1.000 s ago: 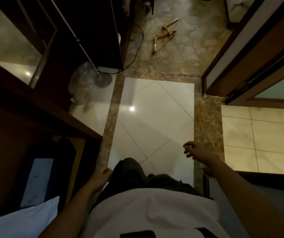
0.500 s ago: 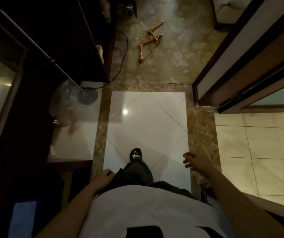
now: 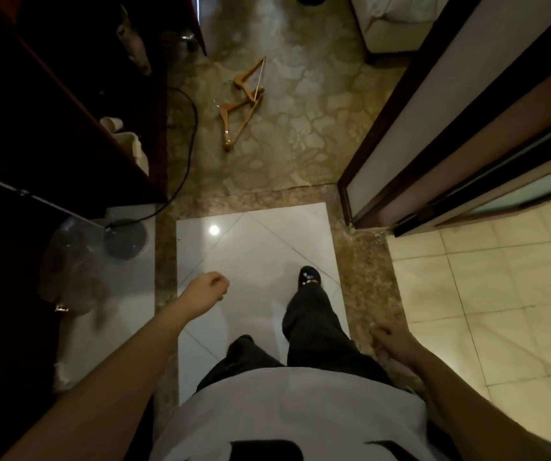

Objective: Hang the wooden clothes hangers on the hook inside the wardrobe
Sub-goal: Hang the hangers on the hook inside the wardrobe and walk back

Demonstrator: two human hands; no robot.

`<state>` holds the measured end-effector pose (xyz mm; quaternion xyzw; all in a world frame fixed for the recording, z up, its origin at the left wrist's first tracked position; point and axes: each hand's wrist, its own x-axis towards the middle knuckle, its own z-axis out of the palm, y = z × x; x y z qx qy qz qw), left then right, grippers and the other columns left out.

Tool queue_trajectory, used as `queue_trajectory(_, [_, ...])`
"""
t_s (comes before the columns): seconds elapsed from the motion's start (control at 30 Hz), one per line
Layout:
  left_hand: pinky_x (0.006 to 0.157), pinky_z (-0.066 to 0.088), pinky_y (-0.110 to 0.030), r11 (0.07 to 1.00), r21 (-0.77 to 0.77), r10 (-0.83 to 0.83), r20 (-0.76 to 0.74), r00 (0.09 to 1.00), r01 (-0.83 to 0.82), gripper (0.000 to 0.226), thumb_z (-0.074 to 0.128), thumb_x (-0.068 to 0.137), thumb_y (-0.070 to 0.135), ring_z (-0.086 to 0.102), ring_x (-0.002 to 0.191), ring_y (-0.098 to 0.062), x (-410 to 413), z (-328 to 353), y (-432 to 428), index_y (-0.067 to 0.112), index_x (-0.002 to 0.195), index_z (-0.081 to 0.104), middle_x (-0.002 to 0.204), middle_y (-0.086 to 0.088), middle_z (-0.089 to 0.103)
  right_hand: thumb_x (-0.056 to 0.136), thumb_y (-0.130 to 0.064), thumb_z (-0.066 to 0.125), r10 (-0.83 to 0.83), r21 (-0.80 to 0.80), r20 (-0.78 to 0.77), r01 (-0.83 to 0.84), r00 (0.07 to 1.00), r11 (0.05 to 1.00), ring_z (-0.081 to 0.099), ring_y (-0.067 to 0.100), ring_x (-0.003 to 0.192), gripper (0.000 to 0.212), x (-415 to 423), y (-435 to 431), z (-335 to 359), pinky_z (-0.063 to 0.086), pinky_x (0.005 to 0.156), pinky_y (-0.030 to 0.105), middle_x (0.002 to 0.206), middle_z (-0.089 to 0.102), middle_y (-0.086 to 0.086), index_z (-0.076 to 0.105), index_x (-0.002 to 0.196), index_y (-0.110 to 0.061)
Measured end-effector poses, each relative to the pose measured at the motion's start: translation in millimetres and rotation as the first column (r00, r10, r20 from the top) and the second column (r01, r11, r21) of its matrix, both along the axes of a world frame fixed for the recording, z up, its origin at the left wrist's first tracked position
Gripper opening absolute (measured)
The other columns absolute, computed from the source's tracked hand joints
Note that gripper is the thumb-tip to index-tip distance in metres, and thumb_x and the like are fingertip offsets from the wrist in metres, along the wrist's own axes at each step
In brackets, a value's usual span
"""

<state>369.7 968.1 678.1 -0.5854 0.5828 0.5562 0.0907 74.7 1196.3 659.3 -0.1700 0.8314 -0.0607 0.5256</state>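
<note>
Two wooden clothes hangers (image 3: 243, 106) lie overlapped on the patterned carpet ahead, well beyond my reach. The dark wardrobe (image 3: 67, 94) stands along the left; its inside and any hook are too dark to see. My left hand (image 3: 208, 288) is out in front over the white floor tile, fingers loosely curled and holding nothing. At my right side, my right hand (image 3: 395, 344) hangs low with its fingers relaxed and holds nothing. My right foot (image 3: 309, 276) is forward on the tile.
A round stand base (image 3: 124, 239) with a thin pole and a black cable (image 3: 191, 141) sit by the wardrobe's corner. A clear plastic bag (image 3: 67, 271) lies at the left. A dark door frame (image 3: 397, 144) bounds the right, with a lit tiled floor (image 3: 500, 311) beyond.
I have walked forward, so the hangers are nearer. My left hand swung forward and up; my right hand dropped back to my side. My right foot is now in front.
</note>
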Motion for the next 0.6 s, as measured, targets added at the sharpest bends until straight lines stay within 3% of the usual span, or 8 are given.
queue_trajectory(0.13, [0.089, 0.050, -0.045, 0.998, 0.029, 0.053, 0.093, 0.994, -0.056, 0.015, 0.048, 0.094, 0.019, 0.060, 0.087, -0.029, -20.0, -17.3, -18.1, 0.011, 0.086, 0.059, 0.093, -0.014, 0.062, 0.096, -0.019, 0.043, 0.075, -0.089, 0.016, -0.073, 0.997, 0.993, 0.055, 0.025, 0.087, 0.023, -58.4, -102.0, 7.6, 0.044, 0.070, 0.027, 0.102, 0.060, 0.017, 0.061, 0.102, -0.006])
queue_trajectory(0.23, [0.088, 0.050, -0.048, 0.988, 0.084, 0.113, 0.163, 0.980, -0.128, 0.018, 0.048, 0.094, 0.014, 0.059, 0.083, -0.029, -37.2, -26.4, -17.0, 0.015, 0.078, 0.056, 0.093, -0.018, 0.061, 0.095, -0.015, 0.044, 0.174, -0.221, 0.010, -0.168, 0.985, 0.961, 0.055, 0.014, 0.078, 0.023, -96.9, -183.2, 28.0, 0.041, 0.062, 0.021, 0.094, 0.060, 0.009, 0.061, 0.107, -0.003])
queue_trajectory(0.33, [0.090, 0.051, -0.044, 0.979, 0.113, 0.148, 0.176, 0.973, -0.170, 0.015, 0.047, 0.094, 0.018, 0.061, 0.093, -0.030, -68.6, -23.4, -19.1, 0.010, 0.091, 0.059, 0.102, -0.018, 0.064, 0.096, -0.014, 0.042, 0.287, -0.305, 0.012, -0.270, 0.958, 0.913, 0.055, 0.012, 0.081, 0.027, -127.3, -256.7, 52.1, 0.041, 0.059, 0.017, 0.092, 0.057, 0.002, 0.056, 0.117, -0.003])
queue_trajectory(0.47, [0.081, 0.041, -0.028, 0.975, 0.100, 0.174, 0.192, 0.966, -0.196, 0.026, 0.045, 0.095, 0.025, 0.056, 0.094, -0.019, -110.5, -14.0, -42.9, 0.009, 0.108, 0.061, 0.101, -0.006, 0.060, 0.096, -0.011, 0.041, 0.347, -0.345, -0.019, -0.332, 0.938, 0.878, 0.054, 0.015, 0.082, 0.031, -158.4, -327.5, 65.2, 0.041, 0.057, 0.016, 0.100, 0.057, 0.011, 0.053, 0.122, 0.001])
queue_trajectory(0.6, [0.083, 0.043, -0.030, 0.967, 0.109, 0.209, 0.186, 0.960, -0.232, 0.021, 0.045, 0.095, 0.023, 0.057, 0.095, -0.021, -131.6, -15.2, -83.0, 0.011, 0.102, 0.062, 0.105, -0.009, 0.062, 0.096, -0.011, 0.042, 0.364, -0.328, -0.021, -0.351, 0.931, 0.877, 0.056, 0.015, 0.080, 0.027, -181.0, -365.9, 54.3, 0.039, 0.057, 0.019, 0.099, 0.059, 0.012, 0.056, 0.116, -0.001])
